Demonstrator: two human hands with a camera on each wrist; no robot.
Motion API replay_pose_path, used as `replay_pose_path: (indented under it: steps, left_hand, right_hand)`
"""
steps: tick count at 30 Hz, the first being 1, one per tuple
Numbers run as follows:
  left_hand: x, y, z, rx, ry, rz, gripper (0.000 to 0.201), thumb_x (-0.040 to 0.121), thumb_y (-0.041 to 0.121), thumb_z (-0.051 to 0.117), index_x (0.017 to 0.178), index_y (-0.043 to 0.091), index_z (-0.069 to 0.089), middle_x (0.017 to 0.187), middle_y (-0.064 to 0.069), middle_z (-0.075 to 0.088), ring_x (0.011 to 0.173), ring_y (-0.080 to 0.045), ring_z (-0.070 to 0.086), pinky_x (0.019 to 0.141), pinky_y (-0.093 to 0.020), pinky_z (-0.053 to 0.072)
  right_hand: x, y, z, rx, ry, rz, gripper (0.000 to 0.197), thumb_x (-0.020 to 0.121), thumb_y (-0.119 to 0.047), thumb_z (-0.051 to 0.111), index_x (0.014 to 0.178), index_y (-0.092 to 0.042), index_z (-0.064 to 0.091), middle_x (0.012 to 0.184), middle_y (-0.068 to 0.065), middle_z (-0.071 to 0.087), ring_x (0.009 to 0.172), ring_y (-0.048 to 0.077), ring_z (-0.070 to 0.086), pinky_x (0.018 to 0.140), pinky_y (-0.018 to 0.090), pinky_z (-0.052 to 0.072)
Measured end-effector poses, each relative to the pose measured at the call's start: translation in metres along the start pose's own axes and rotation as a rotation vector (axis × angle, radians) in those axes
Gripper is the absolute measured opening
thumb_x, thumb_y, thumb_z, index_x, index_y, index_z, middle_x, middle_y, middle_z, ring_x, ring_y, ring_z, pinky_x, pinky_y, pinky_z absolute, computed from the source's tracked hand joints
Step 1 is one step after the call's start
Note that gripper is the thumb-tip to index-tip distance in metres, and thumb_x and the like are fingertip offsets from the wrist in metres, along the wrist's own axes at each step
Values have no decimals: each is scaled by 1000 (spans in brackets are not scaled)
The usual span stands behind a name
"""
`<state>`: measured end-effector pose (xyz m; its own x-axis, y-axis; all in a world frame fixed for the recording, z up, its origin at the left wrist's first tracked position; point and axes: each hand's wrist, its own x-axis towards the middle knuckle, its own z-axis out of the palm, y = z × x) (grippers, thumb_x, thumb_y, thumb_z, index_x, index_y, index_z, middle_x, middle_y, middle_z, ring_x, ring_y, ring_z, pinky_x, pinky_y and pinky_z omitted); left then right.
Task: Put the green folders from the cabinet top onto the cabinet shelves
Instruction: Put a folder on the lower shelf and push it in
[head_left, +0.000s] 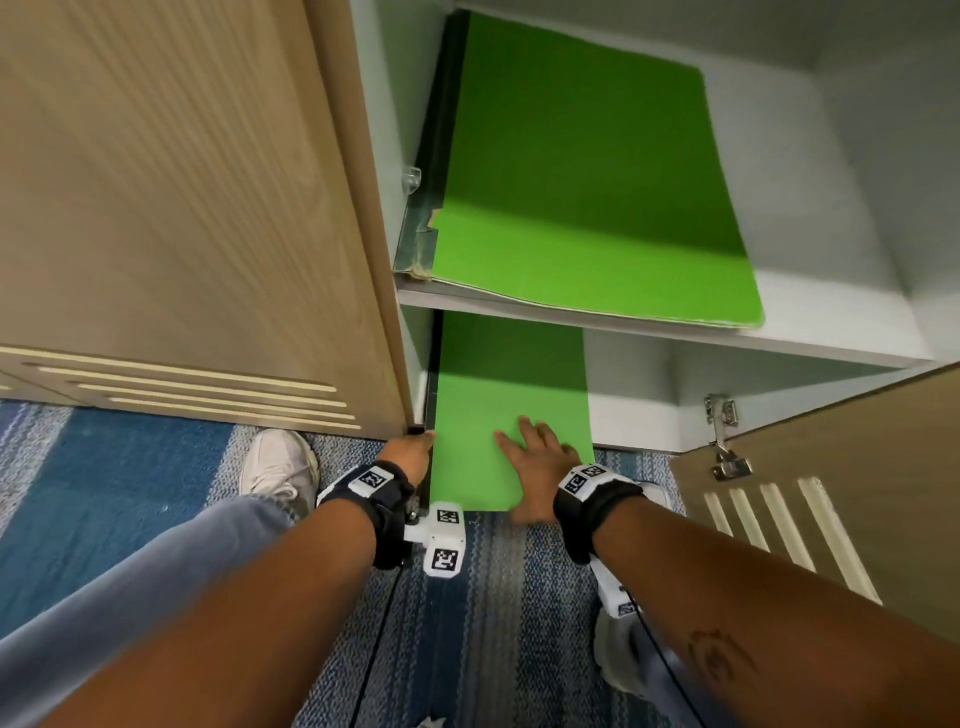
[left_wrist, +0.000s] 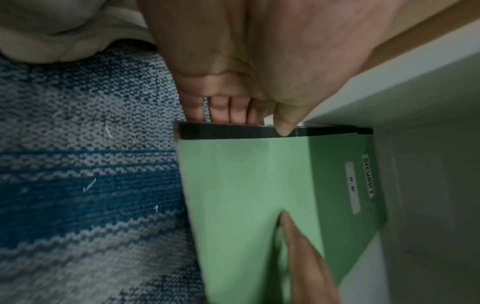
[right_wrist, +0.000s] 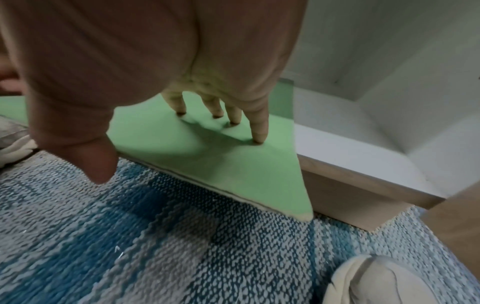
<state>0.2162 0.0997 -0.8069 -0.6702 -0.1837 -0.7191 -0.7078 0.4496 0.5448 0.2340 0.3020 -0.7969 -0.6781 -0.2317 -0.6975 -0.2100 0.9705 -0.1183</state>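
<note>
A green folder (head_left: 511, 405) lies flat, half inside the lower shelf (head_left: 634, 415) against its left wall, with its near end out over the carpet. My left hand (head_left: 415, 448) pinches its dark spine edge (left_wrist: 233, 132), thumb on top and fingers beneath. My right hand (head_left: 535, 447) rests on the cover with straight, spread fingertips (right_wrist: 259, 138) pressing down and the thumb off the near edge. The left wrist view shows white labels (left_wrist: 368, 176) on the cover. More green folders (head_left: 571, 182) lie stacked on the upper shelf (head_left: 675, 338).
Both wooden cabinet doors stand open, one at the left (head_left: 182, 208) and one at the right (head_left: 831, 493) with a metal hinge (head_left: 723, 436). Blue and grey carpet (head_left: 130, 467) covers the floor. My white shoes (head_left: 283, 462) stand close to the cabinet.
</note>
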Motion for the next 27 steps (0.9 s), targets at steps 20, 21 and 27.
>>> replay_pose_path:
  steps: [20,21,27]
  left_hand:
    - [0,-36,-2,-49,-36,-83,53,101,42,37,120,-3,57,129,-23,57,119,-35,54,95,-31,38]
    - [0,-37,-2,-68,-42,-90,53,101,42,37,120,-2,57,129,-23,58,119,-35,54,96,-31,38]
    - [-4,-22,-1,-132,-65,-60,50,101,41,39,120,-1,57,128,-22,58,120,-34,53,95,-30,38]
  right_hand:
    - [76,2,-56,-90,157,12,102,72,-41,77,152,-31,15,162,16,6,149,35,7,119,42,24]
    - [76,2,-57,-94,158,8,103,72,-41,78,153,-30,15,162,16,6,149,35,6,119,41,23]
    - [62,5,-62,-55,112,14,110,68,-61,74,153,-30,10,163,11,1,149,35,6,117,46,19]
